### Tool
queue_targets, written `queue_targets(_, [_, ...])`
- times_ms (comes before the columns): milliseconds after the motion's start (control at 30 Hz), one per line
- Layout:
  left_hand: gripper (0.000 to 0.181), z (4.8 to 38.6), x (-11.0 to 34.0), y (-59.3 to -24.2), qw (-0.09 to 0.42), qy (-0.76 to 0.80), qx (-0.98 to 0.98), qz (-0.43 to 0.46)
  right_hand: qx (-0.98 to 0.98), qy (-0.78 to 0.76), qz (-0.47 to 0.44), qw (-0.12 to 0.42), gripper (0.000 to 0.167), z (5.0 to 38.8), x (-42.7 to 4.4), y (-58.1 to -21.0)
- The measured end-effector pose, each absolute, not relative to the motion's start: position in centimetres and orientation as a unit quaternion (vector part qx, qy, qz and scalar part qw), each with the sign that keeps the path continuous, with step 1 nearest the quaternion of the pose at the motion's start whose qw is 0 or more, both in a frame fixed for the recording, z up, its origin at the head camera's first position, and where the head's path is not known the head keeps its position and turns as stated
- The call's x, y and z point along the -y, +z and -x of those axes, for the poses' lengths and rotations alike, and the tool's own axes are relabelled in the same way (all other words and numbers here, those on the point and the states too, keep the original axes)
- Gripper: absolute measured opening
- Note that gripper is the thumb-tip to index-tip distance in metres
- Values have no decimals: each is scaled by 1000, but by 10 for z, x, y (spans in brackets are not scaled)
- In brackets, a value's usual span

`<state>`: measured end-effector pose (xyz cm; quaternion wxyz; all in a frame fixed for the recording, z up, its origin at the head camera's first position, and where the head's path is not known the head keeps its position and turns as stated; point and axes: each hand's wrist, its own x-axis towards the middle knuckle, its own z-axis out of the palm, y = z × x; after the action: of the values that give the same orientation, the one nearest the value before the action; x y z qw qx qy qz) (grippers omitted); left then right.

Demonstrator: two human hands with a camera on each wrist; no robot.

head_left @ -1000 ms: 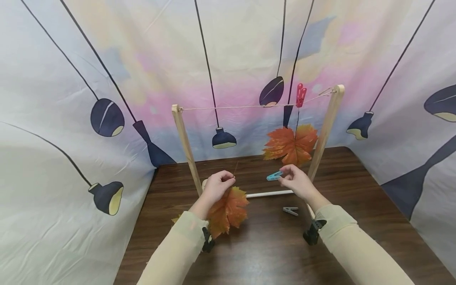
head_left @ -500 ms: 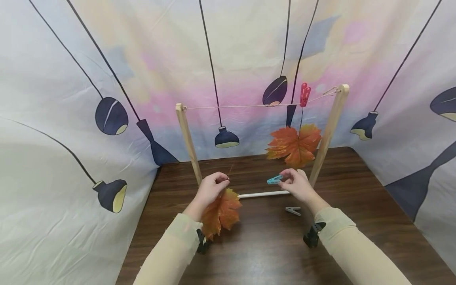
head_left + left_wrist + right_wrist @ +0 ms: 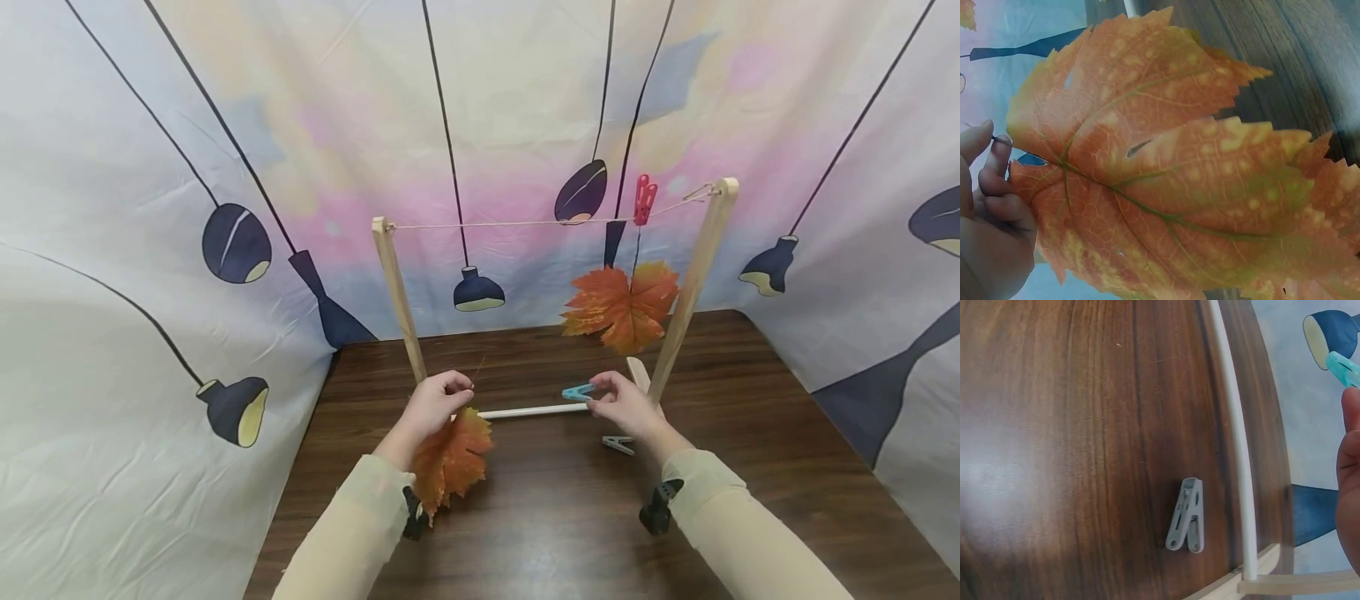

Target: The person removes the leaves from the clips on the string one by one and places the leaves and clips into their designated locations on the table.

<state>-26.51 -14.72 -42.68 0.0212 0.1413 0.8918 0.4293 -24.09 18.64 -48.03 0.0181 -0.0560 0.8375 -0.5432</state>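
Soft, even, moderately bright light fills the head view, with a pale, diffuse sheen on the near part of the worktop [image 3: 540, 525] and fine detail slightly soft. The left wrist view is hazy and bluish, low in contrast, the close leaf [image 3: 1141, 194] a little washed out. In the right wrist view, whitish glare sits at the left edge, and the white rod [image 3: 1238, 425] bows with lens distortion.

The tabletop [image 3: 555, 500] looks glossy wood; the blue clip [image 3: 573, 392], plastic; the backdrop [image 3: 525, 100], creased cloth.
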Motion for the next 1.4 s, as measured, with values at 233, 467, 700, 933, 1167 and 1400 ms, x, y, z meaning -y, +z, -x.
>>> queue_targets(233, [7, 265, 155, -430, 33, 402, -902, -154, -846, -532, 32, 26, 38, 236, -185, -494])
queue_targets(467, [5, 264, 161, -436, 32, 382, -908, -168, -863, -504, 2, 32, 38, 231, -185, -504])
queue_targets(700, [5, 265, 164, -453, 33, 377, -913, -153, -858, -512, -1, 36, 38, 228, -182, -520])
queue_targets(933, [5, 265, 173, -467, 34, 339, -927, -156, -860, -509, -1, 25, 37, 228, -182, -530])
queue_targets(1167, [5, 265, 181, -477, 33, 335, -927, -168, -866, -500, 1, 3, 33, 228, -182, -537])
queue_targets(1400, [5, 265, 186, -487, 47, 322, -932, -160, -898, -439, 6, -5, 31, 227, -179, -543])
